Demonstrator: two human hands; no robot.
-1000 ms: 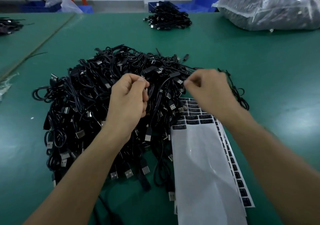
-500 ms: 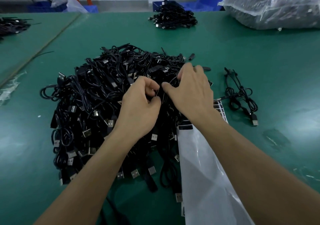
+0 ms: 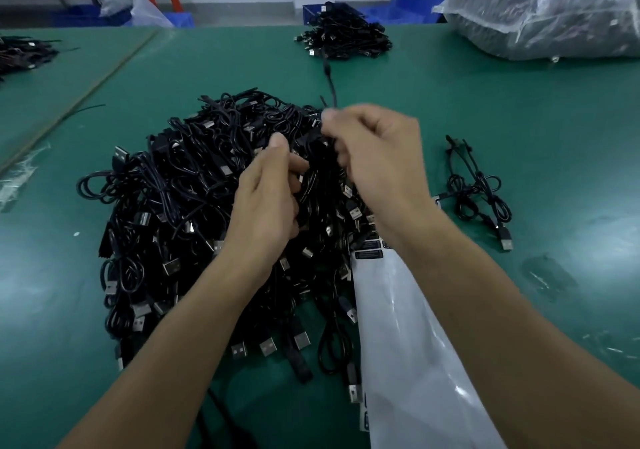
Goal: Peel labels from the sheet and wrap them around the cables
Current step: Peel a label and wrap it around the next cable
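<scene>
A big heap of black USB cables lies on the green table in front of me. Above its right side my left hand grips a black cable with curled fingers. My right hand pinches the same cable higher up, and its end sticks up past my fingertips. The white label sheet lies under my right forearm, with a few black labels showing at its top edge. No label is visible in my fingers.
A few loose cables lie to the right of the heap. A smaller cable pile sits at the back, a large plastic bag at the back right. More cables lie far left.
My right hand came in from the label sheet to meet the left hand, then both rose with a cable pulled up from the heap. The head view shifted slightly.
</scene>
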